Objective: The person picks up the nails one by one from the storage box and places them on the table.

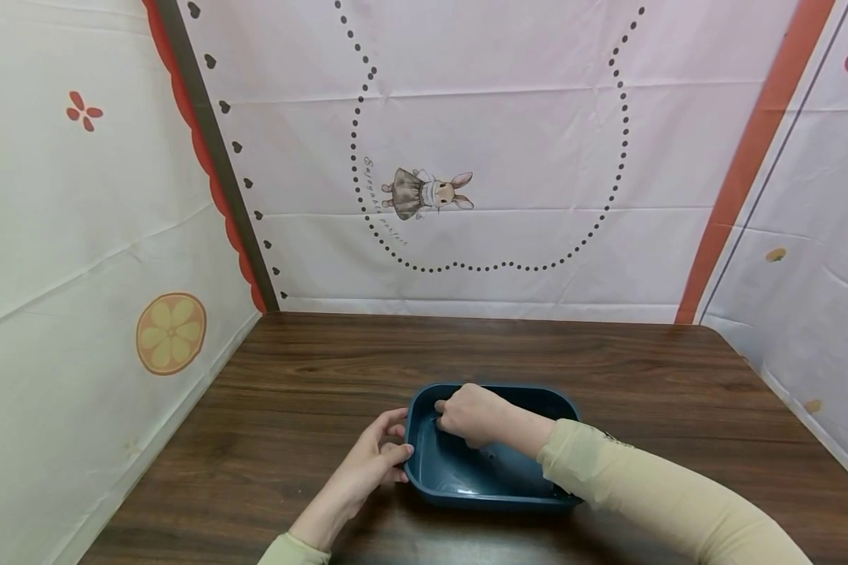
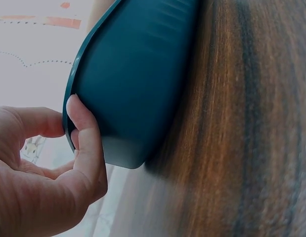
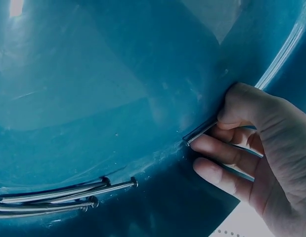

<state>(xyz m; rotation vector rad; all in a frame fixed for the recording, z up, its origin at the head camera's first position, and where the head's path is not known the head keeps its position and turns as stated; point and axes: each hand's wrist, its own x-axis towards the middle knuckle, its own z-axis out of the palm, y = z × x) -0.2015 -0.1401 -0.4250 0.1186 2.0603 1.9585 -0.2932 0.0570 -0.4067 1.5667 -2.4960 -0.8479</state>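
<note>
Holding the tub (image 1: 459, 471) by its left end, my L hand (image 1: 367, 463) has a thumb on the rim (image 1: 491, 497) & bent fingers by the outside wall (image 2: 138, 74), so it's a pinch. Prob. that's to stop the tub sliding abt on the table (image 1: 311, 377) while I reach in.

The tub sits on the table in front of me, prob. b/c both hands get to it there w/o a big stretch.

My R hand (image 1: 475, 414) is inside the tub, nr the far left part. It pinches one nail (image 3: 201, 132) w/ the finger tips. The nail's thin, so tips prob. work better than a whole fist. One end's hidden in my fingers; the other sticks out, close to the bottom of the wall. Can't tell if that end touches the tub.

More nails (image 3: 54, 193) lie in a bunch low down by the wall, apart from my R hand. They point nearly the same way, heads twd my hand. Prob. the round edge lets them roll there & line up.

My R sleeve (image 1: 636, 486) goes over the rim on the right, so I can't see that corner well from above.
</note>
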